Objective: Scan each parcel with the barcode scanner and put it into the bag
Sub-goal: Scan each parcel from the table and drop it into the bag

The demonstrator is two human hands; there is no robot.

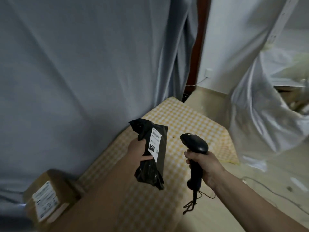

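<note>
My left hand [138, 150] grips a black plastic parcel [150, 171] upright above the table, thumb across its front beside a white shipping label [155, 144]. To its right, my right hand [204, 166] holds the handle of a black barcode scanner [194, 142], whose head points up and away, level with the label. The scanner's cord [192, 203] dangles below the handle. A large translucent white bag [260, 106] hangs open at the right, with several items visible inside.
A yellow-and-white checked cloth covers the table [187, 118]. A brown cardboard box [46, 196] with a white label sits at the lower left. A grey curtain [75, 72] fills the left background. A cable runs over the pale floor [270, 190] at the right.
</note>
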